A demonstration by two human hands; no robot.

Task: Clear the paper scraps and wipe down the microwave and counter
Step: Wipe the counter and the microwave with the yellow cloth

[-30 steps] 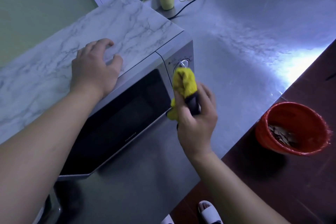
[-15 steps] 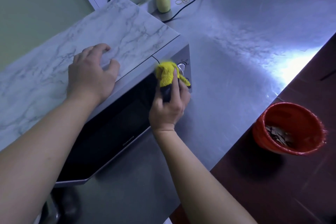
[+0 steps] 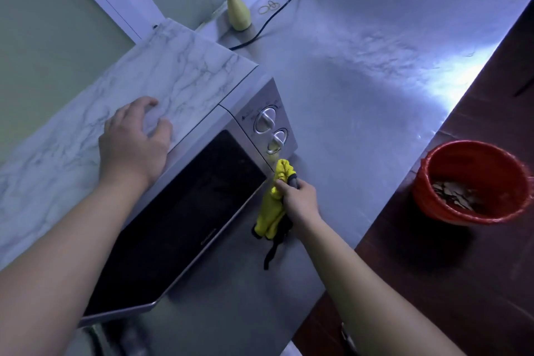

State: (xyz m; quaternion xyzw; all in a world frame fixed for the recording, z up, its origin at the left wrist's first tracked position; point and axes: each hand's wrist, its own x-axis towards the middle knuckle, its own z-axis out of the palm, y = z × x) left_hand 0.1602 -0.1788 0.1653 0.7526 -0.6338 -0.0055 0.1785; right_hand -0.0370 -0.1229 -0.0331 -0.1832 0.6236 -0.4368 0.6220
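Two hands, 1 cloth, 1 microwave; notes per item.

Item 1, cloth (image 3: 273, 202): yellow, bunched, w/ a dark strip dangling below. It sits at the front right corner of the microwave (image 3: 185, 211), just under the dials (image 3: 267, 121), lower end hanging near the desk (image 3: 361, 81). Looks soft, light, limp; prob. conforms to edges and knobs w/o scratching. Best held as a wad in the fist, a pad sticking out past the fingers. Loose tail may drag or snag.

Item 2, right hand (image 3: 299, 196): fingers curled round the cloth's middle, upper wad poking toward the control panel. Contact w/ panel: can't tell.

Item 3, left hand (image 3: 134, 141): fingers spread, slightly bent, resting on the marble-look top; prob. steadying the unit.

Item 4, microwave: door shut, glass dark. Rigid, heavy-ish. Glossy door likely shows streaks; dials may turn if rubbed hard.

Item 5, paper scraps (image 3: 453, 196): in the red bucket (image 3: 491, 170) on the dark floor, well apart to the right.

Misc., back of desk: spray bottle (image 3: 237, 9), cable (image 3: 268, 23), rubber bands (image 3: 270, 7).
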